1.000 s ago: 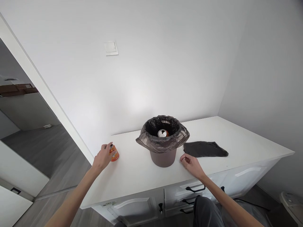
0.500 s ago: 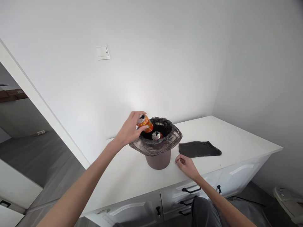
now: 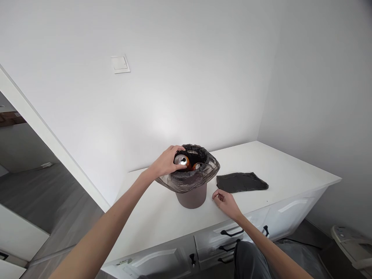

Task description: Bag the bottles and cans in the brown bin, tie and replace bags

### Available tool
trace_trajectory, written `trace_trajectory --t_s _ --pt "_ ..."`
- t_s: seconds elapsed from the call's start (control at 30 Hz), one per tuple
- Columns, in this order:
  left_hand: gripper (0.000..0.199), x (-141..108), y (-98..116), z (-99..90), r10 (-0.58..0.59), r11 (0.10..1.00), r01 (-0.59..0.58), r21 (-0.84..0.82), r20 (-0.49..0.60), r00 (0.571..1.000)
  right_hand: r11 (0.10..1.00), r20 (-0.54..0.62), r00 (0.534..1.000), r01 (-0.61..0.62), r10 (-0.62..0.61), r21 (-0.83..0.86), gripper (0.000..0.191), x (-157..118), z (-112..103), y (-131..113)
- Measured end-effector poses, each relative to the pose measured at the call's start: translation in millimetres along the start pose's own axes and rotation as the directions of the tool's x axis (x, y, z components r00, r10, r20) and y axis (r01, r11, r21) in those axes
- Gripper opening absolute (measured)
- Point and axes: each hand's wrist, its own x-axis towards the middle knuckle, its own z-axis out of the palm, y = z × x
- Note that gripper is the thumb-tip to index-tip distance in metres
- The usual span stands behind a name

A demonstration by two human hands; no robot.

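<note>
My left hand (image 3: 167, 162) grips an orange drink can (image 3: 181, 160) at the mouth of a trash can (image 3: 192, 198). The can's silver top with its opened hole faces up toward me, and its lower part is inside. A black trash bag (image 3: 186, 182) lines the trash can and folds out over its rim. Another orange can (image 3: 198, 166) sits inside, to the right of the held one. My right hand (image 3: 225, 202) rests on the countertop to the right of the trash can, its fingers curled; nothing shows in them. Just behind it lies a folded black bag (image 3: 241, 182).
The white countertop (image 3: 296, 170) sits on a cabinet with black handles (image 3: 231, 233). Behind it rises a white wall with a light switch (image 3: 120, 64). A doorway opens at the left. A pale appliance (image 3: 353, 244) stands at the lower right.
My left hand has lowered the orange can into the mouth of the lined trash can and turned it more upright. The can inside has shifted right. My right hand stays by the trash can.
</note>
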Motion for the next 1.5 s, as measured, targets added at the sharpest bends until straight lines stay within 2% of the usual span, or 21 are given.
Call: trace_trajectory --t_s 0.07,0.17,0.27,0.33,0.4,0.47,0.53,0.63,0.67,0.73,0.83,0.97,1.07,1.2,1.5 --pt "0.057 -6 -2 -4.3 -0.012 0.995 0.004 -0.102 -0.079 0.997 1.0 0.001 1.0 -0.002 0.002 0.004 0.014 0 0 -1" --pt "0.046 -18 -7 -11.1 -0.082 0.985 0.044 -0.167 -0.223 0.971 1.0 -0.006 1.0 -0.007 0.007 -0.008 0.014 0 0 -4" --pt "0.04 -33 -17 -14.4 -0.184 0.978 0.136 -0.157 -0.343 0.921 1.0 -0.013 1.0 0.001 -0.001 -0.021 0.015 -1 -1 -6" --pt "0.043 -43 -26 -14.4 -0.344 0.931 0.267 -0.248 -0.361 0.866 1.0 -0.014 1.0 0.001 -0.001 -0.026 0.016 -2 0 -6" --pt "0.051 -54 -34 -13.6 -0.521 0.836 0.406 -0.37 -0.302 0.798 1.0 -0.006 1.0 -0.012 0.011 -0.017 0.016 -3 0 -6" --pt "0.06 -66 -40 -12.3 -0.624 0.75 0.499 -0.435 -0.213 0.752 0.999 0.02 0.999 -0.037 0.036 0.035 0.015 -3 0 -10" --pt "0.065 -77 -44 -10.6 -0.667 0.658 0.548 -0.517 -0.062 0.743 0.985 0.064 0.996 -0.078 0.068 0.156 0.016 2 -5 -20" --pt "0.069 -86 -47 -8.0 -0.647 0.383 0.587 -0.713 0.247 0.721 0.904 0.131 0.985 -0.159 0.116 0.396 0.024 20 -22 -49" --pt "0.067 -87 -47 -7.4 -0.621 0.299 0.57 -0.765 0.298 0.725 0.87 0.151 0.981 -0.182 0.125 0.459 0.027 28 -31 -61" --pt "0.056 -85 -45 -7.0 -0.592 0.23 0.501 -0.835 0.288 0.752 0.811 0.193 0.974 -0.207 0.119 0.547 0.033 44 -49 -89" --pt "0.035 -75 -41 -9.2 -0.571 0.243 0.413 -0.878 0.214 0.793 0.794 0.2 0.971 -0.222 0.129 0.566 0.04 65 -74 -129" --pt "0.025 -56 -32 -15.8 -0.582 0.272 0.315 -0.909 0.105 0.807 0.863 0.138 0.979 -0.199 0.151 0.465 0.057 87 -93 -166" --pt "0.033 -41 -21 -21.4 -0.599 0.283 0.239 -0.929 0.024 0.801 0.859 0.126 0.986 -0.158 0.11 0.487 0.047 104 -98 -183" --pt "0.037 -23 -6 -27.1 -0.592 0.274 0.161 -0.948 -0.034 0.805 0.767 0.076 0.996 -0.091 0.055 0.635 0.029 124 -97 -204" --pt "0.023 -3 3 -35.9 -0.589 0.224 -0.018 -0.974 -0.15 0.794 0.548 0.035 0.997 -0.065 0.065 0.834 0.022 141 -86 -238"
